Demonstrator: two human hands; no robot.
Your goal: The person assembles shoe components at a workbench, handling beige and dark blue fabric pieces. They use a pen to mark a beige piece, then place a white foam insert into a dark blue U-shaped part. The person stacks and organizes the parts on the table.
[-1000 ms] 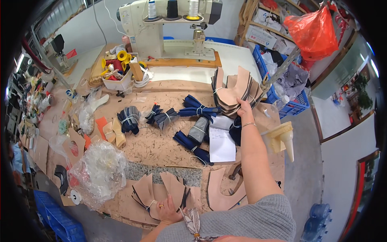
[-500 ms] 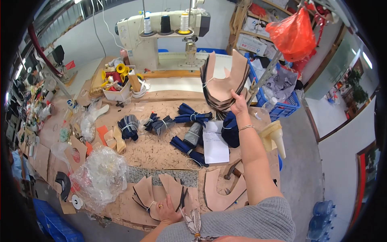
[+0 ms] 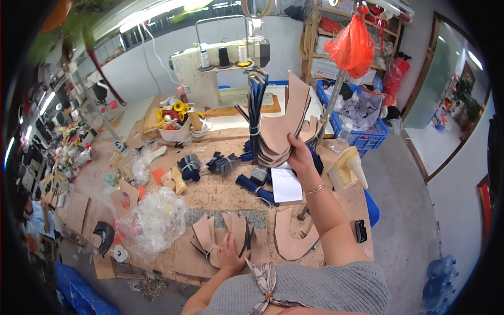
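My right hand (image 3: 302,159) is raised over the far part of the workbench, closed on the lower edge of a bundle of U-shaped beige leather pieces (image 3: 278,131). Dark blue edges show along the bundle's left arm, where a white tie goes round it. Behind it, similar beige pieces (image 3: 313,126) are partly hidden. Near the bench's front edge, my left hand (image 3: 231,255) grips a second tied bundle of beige pieces (image 3: 206,231) with dark layers beneath. A single U-shaped piece (image 3: 287,242) lies to its right.
Rolled navy bundles (image 3: 254,188), a paper sheet (image 3: 287,186) and a crumpled clear plastic bag (image 3: 157,218) lie on the bench. A sewing machine (image 3: 197,71) stands behind. At far right are a blue crate (image 3: 370,137), a hanging red bag (image 3: 353,47) and a cream cone-shaped part (image 3: 344,168).
The bundle in my right hand has turned, bringing its dark blue side edges into sight. My left hand stays on the lower bundle. The view has shifted, revealing a small black object at the bench's right.
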